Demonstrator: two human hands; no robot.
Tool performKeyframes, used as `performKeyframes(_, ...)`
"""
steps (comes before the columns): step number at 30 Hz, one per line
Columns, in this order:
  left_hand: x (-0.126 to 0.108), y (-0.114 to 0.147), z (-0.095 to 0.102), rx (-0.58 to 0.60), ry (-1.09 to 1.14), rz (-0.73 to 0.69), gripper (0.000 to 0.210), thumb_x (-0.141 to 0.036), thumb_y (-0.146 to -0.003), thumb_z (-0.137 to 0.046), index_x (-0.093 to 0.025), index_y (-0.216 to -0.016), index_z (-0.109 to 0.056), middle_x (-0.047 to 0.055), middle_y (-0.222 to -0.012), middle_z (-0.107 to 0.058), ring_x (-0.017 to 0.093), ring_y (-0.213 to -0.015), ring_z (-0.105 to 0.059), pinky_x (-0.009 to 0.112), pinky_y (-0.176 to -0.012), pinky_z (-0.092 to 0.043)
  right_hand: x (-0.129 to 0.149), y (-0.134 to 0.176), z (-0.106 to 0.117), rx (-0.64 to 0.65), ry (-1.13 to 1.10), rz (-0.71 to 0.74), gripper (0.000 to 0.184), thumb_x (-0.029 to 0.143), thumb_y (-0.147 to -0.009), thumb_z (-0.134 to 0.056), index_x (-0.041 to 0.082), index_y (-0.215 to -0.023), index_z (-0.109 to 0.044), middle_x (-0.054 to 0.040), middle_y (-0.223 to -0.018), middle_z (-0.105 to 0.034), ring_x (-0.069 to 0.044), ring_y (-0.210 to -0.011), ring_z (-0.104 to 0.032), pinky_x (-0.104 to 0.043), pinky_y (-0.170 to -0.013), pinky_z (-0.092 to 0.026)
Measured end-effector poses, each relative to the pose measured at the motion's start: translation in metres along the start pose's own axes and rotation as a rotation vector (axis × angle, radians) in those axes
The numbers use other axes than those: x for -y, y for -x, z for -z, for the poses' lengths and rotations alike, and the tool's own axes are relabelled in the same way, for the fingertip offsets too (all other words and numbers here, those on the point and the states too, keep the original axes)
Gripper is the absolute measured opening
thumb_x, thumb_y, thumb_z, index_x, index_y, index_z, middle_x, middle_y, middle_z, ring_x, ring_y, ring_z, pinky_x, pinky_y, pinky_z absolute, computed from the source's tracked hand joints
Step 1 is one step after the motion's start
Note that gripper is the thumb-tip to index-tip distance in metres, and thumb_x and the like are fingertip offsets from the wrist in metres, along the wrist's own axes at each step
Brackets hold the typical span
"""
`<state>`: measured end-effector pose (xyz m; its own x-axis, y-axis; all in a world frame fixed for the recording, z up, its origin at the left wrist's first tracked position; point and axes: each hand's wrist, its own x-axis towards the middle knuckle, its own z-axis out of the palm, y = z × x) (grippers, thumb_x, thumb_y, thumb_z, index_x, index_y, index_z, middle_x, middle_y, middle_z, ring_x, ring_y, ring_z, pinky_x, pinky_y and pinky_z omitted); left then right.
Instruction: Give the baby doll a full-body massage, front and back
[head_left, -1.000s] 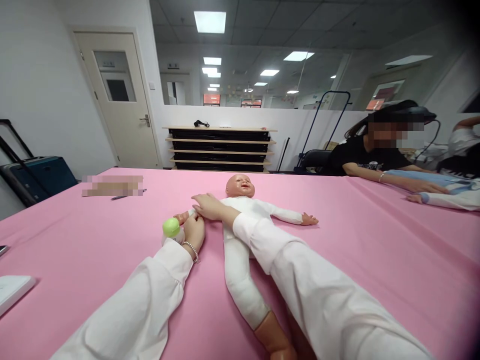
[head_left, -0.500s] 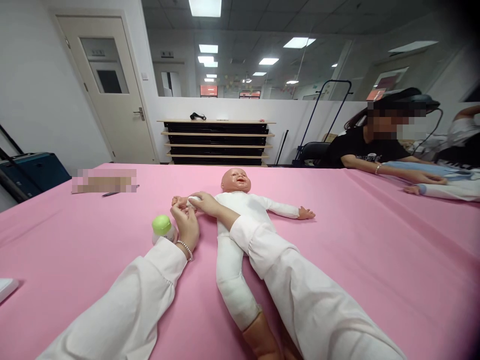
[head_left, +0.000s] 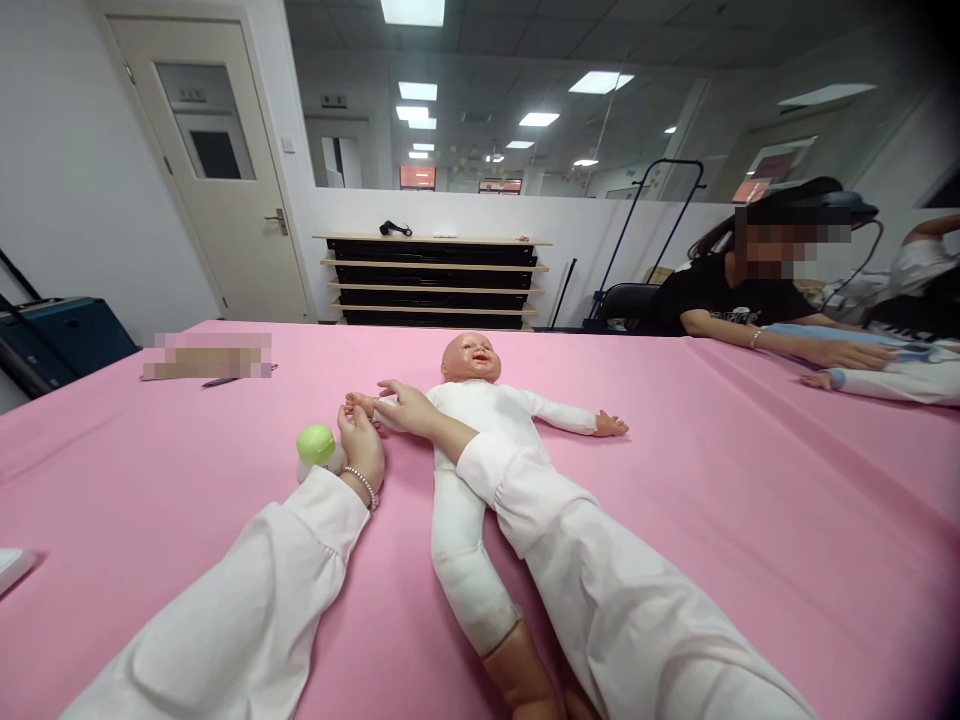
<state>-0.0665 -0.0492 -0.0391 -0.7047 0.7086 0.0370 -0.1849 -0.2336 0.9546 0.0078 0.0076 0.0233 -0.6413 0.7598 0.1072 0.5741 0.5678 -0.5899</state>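
Note:
A baby doll [head_left: 480,420] with a white cloth body lies on its back, its head away from me and its legs toward me. At the doll's hand on the left side, my left hand [head_left: 363,448] has its fingers curled up against the small wrist, holding it. My right hand [head_left: 411,410] reaches across the doll's body and rests at that same forearm, its fingers stretched and apart. Part of the forearm is hidden under it. Just left of my left wrist stands a small round jar [head_left: 316,450] with a lime green lid, partly covered by my sleeve.
A pink cloth [head_left: 675,480] covers the table. A blurred-out flat object [head_left: 214,358] and a dark pen [head_left: 221,381] lie at the far left. A white object [head_left: 13,568] shows at the left edge. At right, a co-worker [head_left: 750,310] handles another doll [head_left: 892,385].
My right hand's fingers have spread and lifted from the doll's forearm, where they were pinched over white cloth. My left hand has shifted slightly left. The co-worker's hand has flattened onto the blue-white cloth.

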Motion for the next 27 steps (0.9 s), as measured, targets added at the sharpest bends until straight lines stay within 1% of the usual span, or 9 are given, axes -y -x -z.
performKeyframes(4, -0.012, 0.005, -0.002, -0.059, -0.002, 0.028, 0.028, -0.034, -0.089, -0.036, -0.019, -0.112, -0.041, 0.010, -0.111, -0.054, 0.015, -0.101, -0.055, 0.028, -0.081, -0.047, -0.001, -0.004, -0.001, -0.089, -0.017, 0.061, 0.038, 0.037, -0.084, -0.051, 0.019, -0.117, -0.052, -0.0063, -0.091, -0.060, -0.017, -0.092, -0.052, -0.032, -0.085, -0.040)
performKeyframes(8, -0.026, 0.012, -0.004, 0.061, 0.032, -0.065, 0.033, -0.036, -0.087, -0.041, -0.023, -0.117, -0.040, 0.009, -0.119, -0.052, 0.016, -0.103, -0.054, 0.026, -0.079, -0.048, 0.009, -0.004, 0.006, -0.155, -0.075, 0.139, 0.028, 0.035, -0.085, -0.049, 0.018, -0.104, -0.061, -0.0067, -0.096, -0.058, -0.016, -0.096, -0.050, -0.031, -0.089, -0.038)
performKeyframes(11, -0.030, 0.016, -0.004, 0.110, 0.058, -0.079, 0.036, -0.038, -0.086, -0.042, -0.023, -0.118, -0.038, 0.008, -0.114, -0.053, 0.015, -0.097, -0.056, 0.024, -0.072, -0.050, 0.017, 0.000, 0.012, -0.081, -0.258, 0.143, 0.023, 0.031, -0.085, -0.049, 0.016, -0.097, -0.062, -0.0062, -0.099, -0.058, -0.015, -0.094, -0.052, -0.028, -0.085, -0.041)
performKeyframes(14, -0.033, 0.017, -0.004, 0.136, 0.034, -0.056, 0.029, -0.040, -0.086, -0.040, -0.020, -0.107, -0.045, 0.007, -0.104, -0.057, 0.014, -0.086, -0.058, 0.022, -0.063, -0.049, 0.023, 0.005, 0.014, 0.033, -0.473, 0.091, 0.025, 0.028, -0.085, -0.049, 0.015, -0.103, -0.058, -0.0057, -0.098, -0.060, -0.012, -0.085, -0.056, -0.025, -0.076, -0.045)
performKeyframes(16, -0.036, 0.017, -0.004, 0.144, 0.005, -0.044, 0.028, -0.040, -0.086, -0.038, -0.019, -0.101, -0.049, 0.006, -0.099, -0.058, 0.013, -0.081, -0.058, 0.021, -0.058, -0.049, 0.024, 0.007, 0.013, 0.005, -0.486, 0.062, 0.025, 0.028, -0.082, -0.052, 0.013, -0.101, -0.058, -0.0054, -0.095, -0.061, -0.012, -0.083, -0.056, -0.024, -0.076, -0.044)
performKeyframes(19, -0.040, 0.017, -0.004, 0.128, -0.033, -0.015, 0.031, -0.042, -0.088, -0.034, -0.018, -0.100, -0.051, 0.007, -0.095, -0.059, 0.013, -0.075, -0.058, 0.021, -0.053, -0.047, 0.024, 0.008, 0.008, -0.071, -0.410, 0.063, 0.022, 0.028, -0.080, -0.054, 0.013, -0.095, -0.061, -0.0047, -0.088, -0.062, -0.012, -0.080, -0.056, -0.024, -0.075, -0.044)
performKeyframes(21, -0.041, 0.017, -0.004, 0.119, -0.038, -0.013, 0.034, -0.041, -0.089, -0.031, -0.017, -0.101, -0.052, 0.007, -0.096, -0.059, 0.014, -0.079, -0.058, 0.023, -0.059, -0.048, 0.024, 0.007, 0.006, -0.078, -0.409, 0.064, 0.023, 0.027, -0.081, -0.052, 0.015, -0.098, -0.061, -0.0040, -0.087, -0.063, -0.011, -0.078, -0.056, -0.024, -0.073, -0.044)
performKeyframes(24, -0.039, 0.018, -0.005, 0.128, -0.005, -0.047, 0.033, -0.037, -0.090, -0.032, -0.019, -0.113, -0.047, 0.009, -0.113, -0.055, 0.015, -0.099, -0.055, 0.026, -0.077, -0.047, 0.025, 0.006, 0.005, -0.098, -0.491, 0.053, 0.022, 0.026, -0.080, -0.053, 0.016, -0.098, -0.061, -0.0040, -0.091, -0.062, -0.011, -0.081, -0.057, -0.024, -0.075, -0.044)
performKeyframes(27, -0.037, 0.020, -0.006, 0.200, 0.007, -0.065, 0.033, -0.035, -0.089, -0.038, -0.022, -0.119, -0.041, 0.007, -0.119, -0.052, 0.015, -0.103, -0.053, 0.026, -0.079, -0.046, 0.025, 0.004, 0.007, -0.154, -0.584, 0.036, 0.018, 0.029, -0.079, -0.054, 0.015, -0.088, -0.060, -0.0034, -0.085, -0.062, -0.012, -0.079, -0.057, -0.023, -0.072, -0.045)
